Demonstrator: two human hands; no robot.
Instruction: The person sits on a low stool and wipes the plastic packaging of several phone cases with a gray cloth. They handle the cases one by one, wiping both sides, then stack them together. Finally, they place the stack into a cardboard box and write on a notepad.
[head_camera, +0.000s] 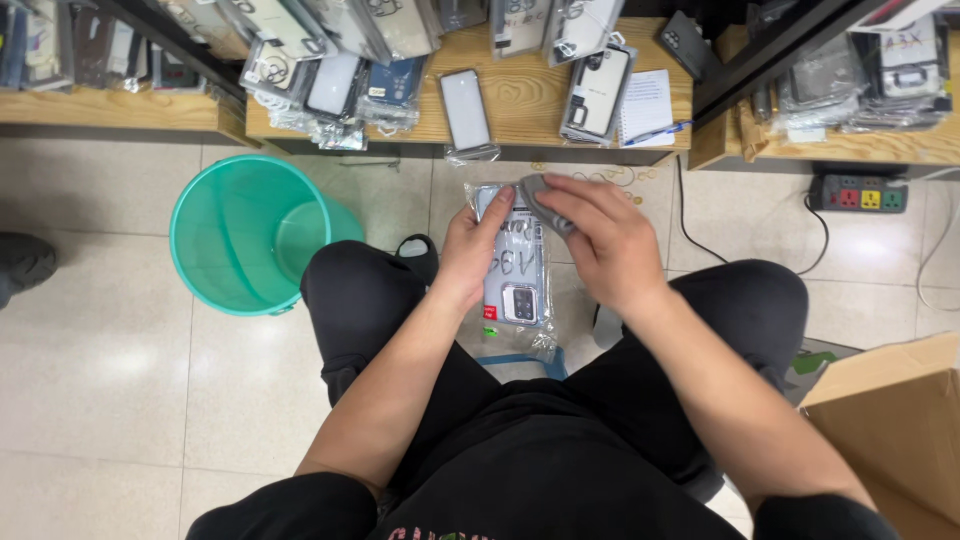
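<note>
Green bin: stands upright on the tiled floor at the left, mouth open, within reach of the seated person's left knee; likely set there for scraps.

Left hand: fingers pressed together along the left edge of the bagged phone case, thumb over its front, steadying it above the lap so the face stays up and flat for wiping.

Bagged phone case: clear plastic sleeve over a pale case, held between both hands in front of the knees, just below the shelf edge. Long axis runs away from the body; the camera cut-out end points toward the person, the far end toward the shelf.

Right hand: fingers curled and pinching a grey cloth, pressing it on the sleeve's upper right corner.

Wooden shelf: carries more bagged cases, laid flat and overlapping.

Power strip: lies on the floor, well apart.

Cardboard box: open, beside the right knee.
</note>
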